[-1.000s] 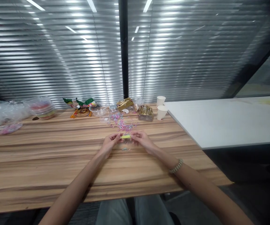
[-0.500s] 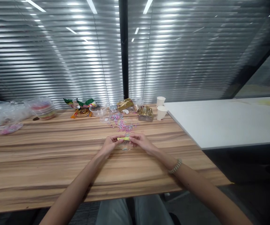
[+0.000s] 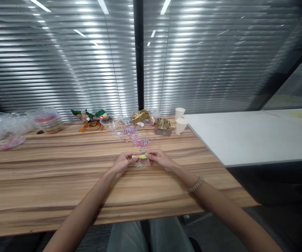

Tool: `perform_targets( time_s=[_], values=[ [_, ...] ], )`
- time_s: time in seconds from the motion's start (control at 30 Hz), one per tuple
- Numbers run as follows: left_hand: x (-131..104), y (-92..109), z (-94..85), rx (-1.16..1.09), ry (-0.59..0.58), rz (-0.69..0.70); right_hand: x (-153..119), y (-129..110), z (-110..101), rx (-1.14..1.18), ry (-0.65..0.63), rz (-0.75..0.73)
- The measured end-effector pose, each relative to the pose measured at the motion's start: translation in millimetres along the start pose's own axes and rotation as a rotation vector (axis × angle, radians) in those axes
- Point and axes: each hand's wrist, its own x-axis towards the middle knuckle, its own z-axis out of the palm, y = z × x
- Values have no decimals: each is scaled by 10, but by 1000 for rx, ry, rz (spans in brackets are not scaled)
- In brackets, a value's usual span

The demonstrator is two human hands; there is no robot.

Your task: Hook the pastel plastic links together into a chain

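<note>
A small yellow-green strip (image 3: 141, 156) is held between both hands above the wooden table (image 3: 61, 182). My left hand (image 3: 124, 163) pinches its left end, and my right hand (image 3: 160, 159) grips the right end with fingertips. Just beyond the hands lies a scatter of small pink and pale pieces (image 3: 139, 141), with another pile (image 3: 130, 130) farther back. A few pale greenish pieces (image 3: 140, 166) rest on the table beneath the strip.
Behind stand two white paper cups (image 3: 181, 126), a gold-topped clear box (image 3: 163, 127), a gold wrapper (image 3: 139, 116), a clear bowl (image 3: 110, 124) and green snack packets (image 3: 98, 115). Stacked lidded tubs (image 3: 47, 120) and plastic bags (image 3: 9, 126) are at left. A white table (image 3: 245, 140) adjoins at right.
The strip has shifted slightly right and toward me, its right end now nearer the right fingertips. Both hands have moved only slightly.
</note>
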Motion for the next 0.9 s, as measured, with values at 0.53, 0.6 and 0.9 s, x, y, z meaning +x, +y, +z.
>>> perform_targets(
  time_s=[0.53, 0.6, 0.9],
  values=[
    [13, 43, 53, -48, 187, 91, 70, 106, -13, 66, 229, -5],
    [22, 31, 44, -60, 201, 86, 74, 112, -14, 58, 245, -4],
    [63, -38, -4, -143, 267, 49, 70, 94, -12, -45, 271, -53]
  ],
)
